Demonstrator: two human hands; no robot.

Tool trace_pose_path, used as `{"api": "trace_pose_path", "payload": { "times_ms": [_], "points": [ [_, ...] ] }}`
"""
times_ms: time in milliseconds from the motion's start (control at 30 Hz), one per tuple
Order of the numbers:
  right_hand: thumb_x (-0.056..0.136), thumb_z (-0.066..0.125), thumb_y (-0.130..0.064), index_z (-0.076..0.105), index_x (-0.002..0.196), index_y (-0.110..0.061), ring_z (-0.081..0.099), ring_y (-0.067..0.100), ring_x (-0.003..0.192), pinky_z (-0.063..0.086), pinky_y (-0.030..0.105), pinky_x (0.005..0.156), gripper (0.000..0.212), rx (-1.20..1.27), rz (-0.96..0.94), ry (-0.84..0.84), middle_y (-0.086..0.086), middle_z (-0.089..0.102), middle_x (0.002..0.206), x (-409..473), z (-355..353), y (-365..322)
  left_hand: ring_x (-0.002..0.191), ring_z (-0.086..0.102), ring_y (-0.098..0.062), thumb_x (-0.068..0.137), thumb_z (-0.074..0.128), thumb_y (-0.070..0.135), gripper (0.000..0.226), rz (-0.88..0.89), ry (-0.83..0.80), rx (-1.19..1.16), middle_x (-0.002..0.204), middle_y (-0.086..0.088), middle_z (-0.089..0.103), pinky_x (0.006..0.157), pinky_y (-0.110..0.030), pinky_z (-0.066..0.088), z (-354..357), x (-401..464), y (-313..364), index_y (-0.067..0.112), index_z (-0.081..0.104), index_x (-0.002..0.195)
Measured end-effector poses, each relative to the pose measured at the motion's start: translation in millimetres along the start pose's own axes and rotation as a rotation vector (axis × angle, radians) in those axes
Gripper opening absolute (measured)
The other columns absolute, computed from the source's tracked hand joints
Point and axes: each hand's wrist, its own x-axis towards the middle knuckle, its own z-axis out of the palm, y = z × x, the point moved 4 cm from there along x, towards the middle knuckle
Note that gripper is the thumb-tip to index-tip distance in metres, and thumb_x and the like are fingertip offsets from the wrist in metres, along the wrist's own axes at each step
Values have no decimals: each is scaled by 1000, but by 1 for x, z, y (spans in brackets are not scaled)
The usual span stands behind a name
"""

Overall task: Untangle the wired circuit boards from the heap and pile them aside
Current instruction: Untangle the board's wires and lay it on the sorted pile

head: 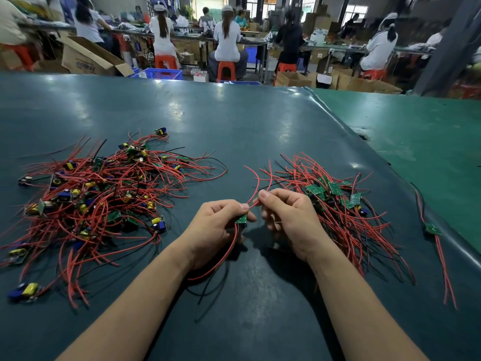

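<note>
Dark table (234, 131); hands pinch green board (241, 219), red wires.

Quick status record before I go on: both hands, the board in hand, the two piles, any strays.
left hand: grips a small green board
right hand: pinches that board's red wire
tangled heap: left on the table
sorted pile: right, beside the right hand
stray board: alone near the table's right edge, wires trailing
</note>
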Motion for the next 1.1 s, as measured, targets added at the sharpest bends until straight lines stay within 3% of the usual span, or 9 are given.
{"api": "trace_pose_path", "payload": {
  "times_ms": [100,167,267,367,500,600,767,867,1100],
  "points": [
    [93,61,-7,69,81,-12,44,9,39,31,17,37,15,44,-43,66,1,60,59,1,-2,-1,46,45,-12,95,54,10,32,8,-9,2,56,-1,54,47,-23,43,1,-1,1,4,69,67],
    [93,63,-9,68,89,-6,44,8,39,32,17,35,8,101,13,64,3,59,63,3,-4,0,45,48,-11,94,54,9,30,9,-30,6,56,0,56,45,-22,42,3,-3,0,3,67,67],
    [88,64,-29,74,94,-5,42,5,42,31,15,34,27,168,181,-148,3,57,63,-1,2,7,52,52,-13,88,57,12,25,2,-73,-20,64,-2,62,47,-22,41,5,-3,0,4,67,67],
    [81,66,-28,79,92,-12,42,3,42,29,12,33,23,188,209,-282,0,57,59,-6,7,7,56,57,-12,88,54,10,25,-14,-135,-35,72,-2,68,47,-20,42,7,-4,0,5,66,68],
    [78,69,-26,80,85,-15,40,3,40,28,13,34,17,157,165,-198,-2,56,55,-3,5,7,51,49,-11,78,59,19,22,-8,-158,2,63,0,63,46,-21,41,7,-5,2,11,69,61],
    [85,71,-18,80,87,-14,36,4,39,27,14,36,11,114,77,-46,-3,54,53,0,1,6,49,45,-17,77,68,17,18,0,-162,38,62,-12,54,47,-25,40,5,-5,2,9,67,61],
    [88,65,-4,76,92,-12,35,5,37,27,15,35,15,176,-25,122,-3,53,54,3,-6,0,54,37,-22,77,60,21,22,-29,-184,71,69,-18,44,51,-28,36,7,-5,2,11,68,60],
    [80,66,-9,71,93,-8,33,1,34,23,12,30,14,465,73,9,-3,50,53,4,-2,-1,51,38,-20,78,58,21,23,-38,-215,49,54,-9,44,49,-25,38,7,-6,3,11,68,60],
    [75,66,-13,72,89,-15,39,0,34,29,10,29,16,757,63,-232,-2,53,55,-4,5,-12,57,44,-19,73,61,27,20,-125,-459,-137,62,-6,50,56,-28,43,13,-12,0,11,64,64]
  ]
}}
